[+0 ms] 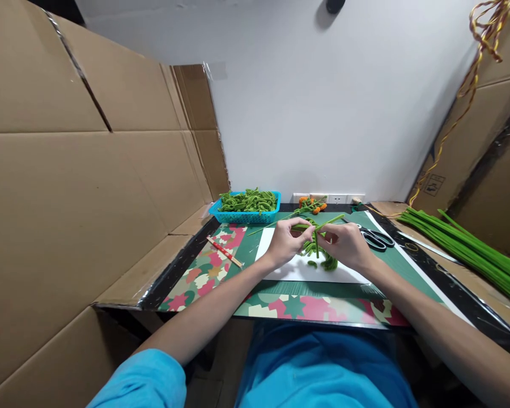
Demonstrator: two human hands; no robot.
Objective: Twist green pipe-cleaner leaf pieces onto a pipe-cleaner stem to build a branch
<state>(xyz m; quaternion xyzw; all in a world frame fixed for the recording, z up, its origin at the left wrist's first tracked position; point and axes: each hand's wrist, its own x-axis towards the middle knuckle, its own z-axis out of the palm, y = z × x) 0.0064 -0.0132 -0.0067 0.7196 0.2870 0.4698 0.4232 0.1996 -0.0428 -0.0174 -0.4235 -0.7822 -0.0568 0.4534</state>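
Note:
My left hand (291,241) and my right hand (346,243) meet over the white sheet (276,272), fingertips pinched close together. Between them are green pipe cleaners (330,222), with one end pointing up to the right and another hanging down. Fingers partly hide where the stems cross. Beneath and behind the hands, curled green pipe-cleaner pieces (330,263) lie in a loose pile on the sheet. Black-handled scissors (378,239) rest just right of my right hand.
A blue basket (246,216) full of curled green pieces stands back left. Orange flowers (317,205) lie near the wall sockets (336,199). Red-wrapped chopsticks (225,252) are on the left. Long green pipe cleaners (471,249) lie right. Cardboard walls (144,181) flank the table.

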